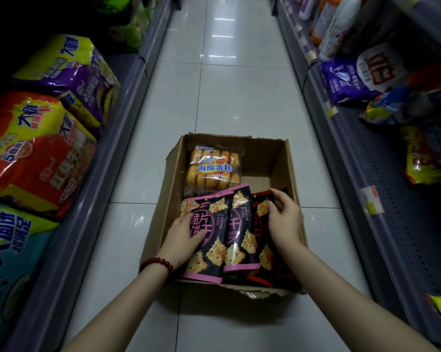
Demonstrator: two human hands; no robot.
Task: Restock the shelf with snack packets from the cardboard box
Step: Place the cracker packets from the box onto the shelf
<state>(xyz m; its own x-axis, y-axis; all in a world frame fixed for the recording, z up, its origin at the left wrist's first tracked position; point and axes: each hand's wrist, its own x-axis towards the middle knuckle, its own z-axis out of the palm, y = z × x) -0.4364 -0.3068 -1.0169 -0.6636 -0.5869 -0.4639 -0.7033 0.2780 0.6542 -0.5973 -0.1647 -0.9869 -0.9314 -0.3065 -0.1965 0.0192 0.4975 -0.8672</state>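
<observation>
Down on the white tiled floor (pixel 214 97) between the two shelves sits our cardboard box (pixel 288 158), open at the top. Inside, at twelve o'clock, lies a clear bag of sponge cakes (pixel 213 168). At six o'clock three cracker packets overlap: two pink-edged packets (pixel 214 250) and, toward three o'clock, a red packet (pixel 263 222). Our left hand (pixel 182 237), with a red bead bracelet (pixel 157 264) at the wrist, rests flat with fingers spread on the nearest pink-edged packet, grasping nothing. Our right hand (pixel 285 219) curls its fingers over the red packet's upper edge, gripping it. Noodle multipacks (pixel 36 153) fill the shelf at nine o'clock; bags and bottles crowd the shelf at three o'clock.
</observation>
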